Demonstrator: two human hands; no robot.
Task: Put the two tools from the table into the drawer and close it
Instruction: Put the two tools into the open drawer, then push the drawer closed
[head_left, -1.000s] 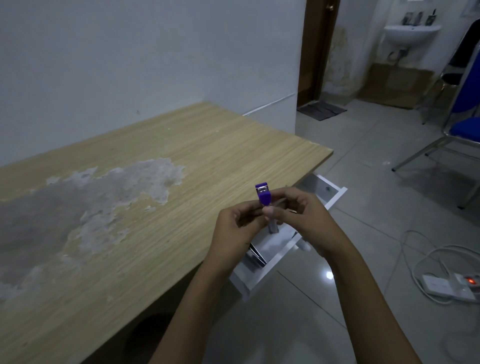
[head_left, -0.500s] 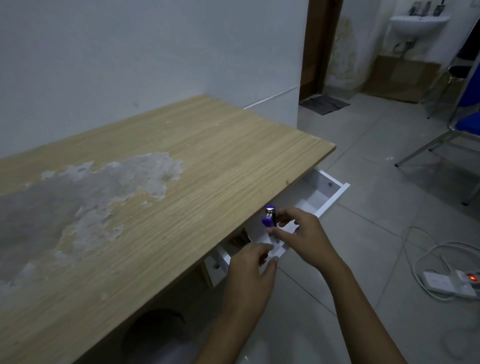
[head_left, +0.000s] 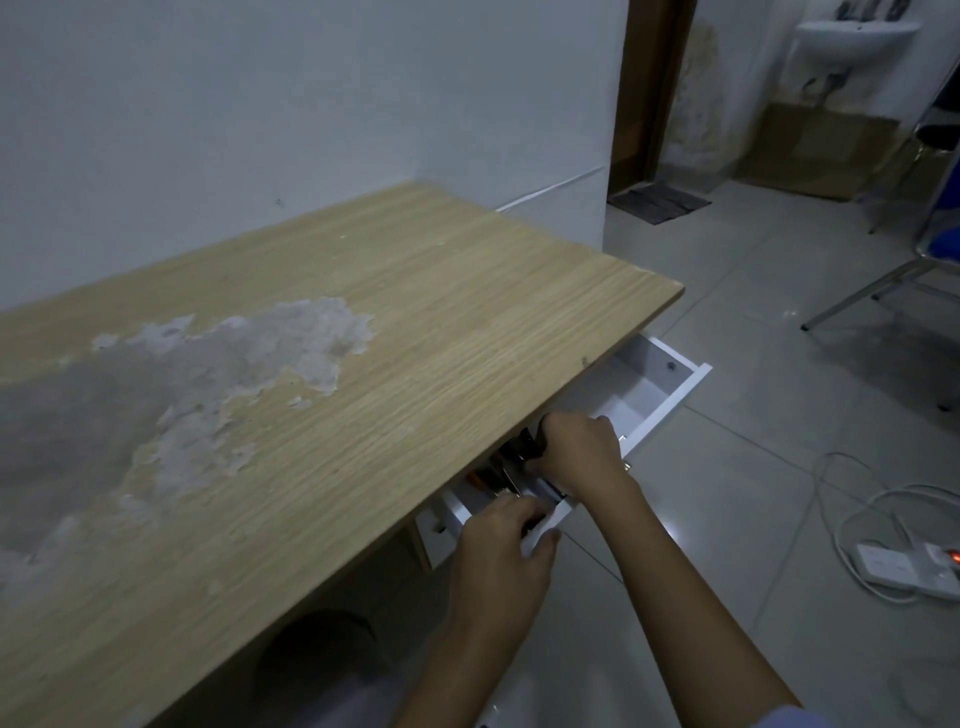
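Right hand (head_left: 576, 452) has dropped into the drawer (head_left: 670, 400) at lower centre, clamped on a dark tool (head_left: 530, 448); left hand (head_left: 501, 540) grips the drawer front, bench (head_left: 363, 338) bare, closing left.

Your way into the drawer (head_left: 655, 387) is from above its open right half, where the white bottom lies bare. The worktop (head_left: 415, 332) edge overhangs its far-left side, roofing that part. The near-left end is crowded (dark tools (head_left: 524, 449), both hands). The left hand (head_left: 498, 551) covers the front panel; the right hand (head_left: 582, 452) fills the middle.
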